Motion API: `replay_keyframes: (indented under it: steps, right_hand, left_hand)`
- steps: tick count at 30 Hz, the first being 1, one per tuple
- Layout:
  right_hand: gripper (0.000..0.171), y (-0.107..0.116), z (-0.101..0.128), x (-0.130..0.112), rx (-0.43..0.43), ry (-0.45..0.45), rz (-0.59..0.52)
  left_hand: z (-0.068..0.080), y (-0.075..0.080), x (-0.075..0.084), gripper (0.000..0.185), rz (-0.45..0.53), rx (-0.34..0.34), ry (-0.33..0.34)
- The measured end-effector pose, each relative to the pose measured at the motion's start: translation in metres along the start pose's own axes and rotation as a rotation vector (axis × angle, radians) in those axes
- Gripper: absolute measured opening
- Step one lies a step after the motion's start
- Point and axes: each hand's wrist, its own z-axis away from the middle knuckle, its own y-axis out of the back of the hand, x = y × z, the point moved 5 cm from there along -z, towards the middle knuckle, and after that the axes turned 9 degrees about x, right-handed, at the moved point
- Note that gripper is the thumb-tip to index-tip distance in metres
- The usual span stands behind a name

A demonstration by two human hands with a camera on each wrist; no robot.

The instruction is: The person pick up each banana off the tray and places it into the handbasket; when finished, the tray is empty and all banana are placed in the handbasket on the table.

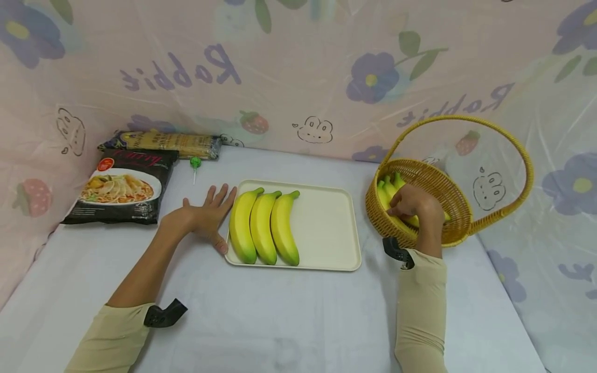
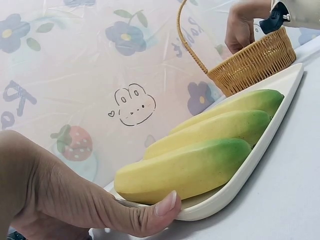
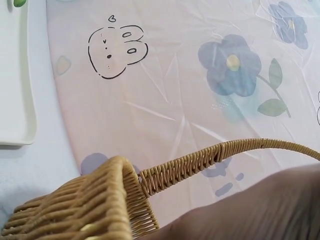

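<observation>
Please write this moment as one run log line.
left hand: steadies cream rectangular tray | right hand: grips yellow-green banana in woven wicker basket

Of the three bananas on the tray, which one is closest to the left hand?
The leftmost banana, lying by the tray's left edge beside the left hand.

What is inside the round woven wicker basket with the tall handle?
Inside the woven wicker basket lie yellow-green bananas. The right hand reaches in and grips one, covering the rest, so their number cannot be told.
</observation>
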Motion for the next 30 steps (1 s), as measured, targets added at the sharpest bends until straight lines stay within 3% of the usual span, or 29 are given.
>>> replay_keyframes:
  steps: [6,11,24,30]
  right_hand:
    - [0.040,0.001,0.001,-0.001,-0.009,0.009,-0.004]
    - [0.023,0.002,0.000,-0.001,-0.011,0.027,-0.031]
    - [0.034,0.017,0.012,-0.005,0.048,0.019,0.000]
    - [0.043,0.021,0.022,-0.013,0.062,0.020,0.053]
  left_hand:
    - [-0.001,0.000,0.000,0.165,-0.018,-0.004,0.008]
    - [-0.002,0.000,0.001,0.163,-0.013,-0.002,0.007]
    - [-0.004,0.000,-0.002,0.166,0.013,0.002,-0.002]
    - [-0.013,-0.007,-0.013,0.170,-0.006,0.010,-0.004]
